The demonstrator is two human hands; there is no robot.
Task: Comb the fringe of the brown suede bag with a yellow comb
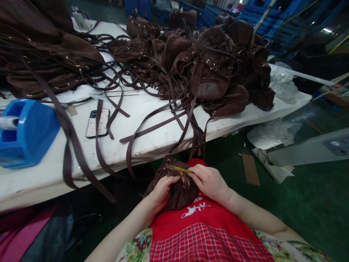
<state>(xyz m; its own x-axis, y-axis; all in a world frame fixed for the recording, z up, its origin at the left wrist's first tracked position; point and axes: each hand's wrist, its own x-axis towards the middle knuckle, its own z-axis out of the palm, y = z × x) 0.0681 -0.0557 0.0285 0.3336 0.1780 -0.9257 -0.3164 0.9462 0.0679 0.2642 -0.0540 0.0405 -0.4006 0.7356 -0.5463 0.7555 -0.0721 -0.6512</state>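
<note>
A dark brown fringed bag (pixel 178 198) rests in my lap against a red apron. My left hand (pixel 163 190) is closed in a pinch on the bag's front, beside its gathered fringe. My right hand (pixel 208 180) grips a thin yellow strip-like tool (pixel 178 169), whose far end lies over the bag near a metal eyelet. I cannot make out the tool's exact kind. Dark straps run from the bag up onto the table edge.
A white-covered table (pixel 152 140) carries a large heap of brown bags (pixel 209 69) and another pile (pixel 40 62) at left. A phone (pixel 98 123) and a blue tape dispenser (pixel 27 133) lie near its front. Long straps (pixel 72 145) hang over the edge. Cardboard (pixel 250 169) lies on the floor.
</note>
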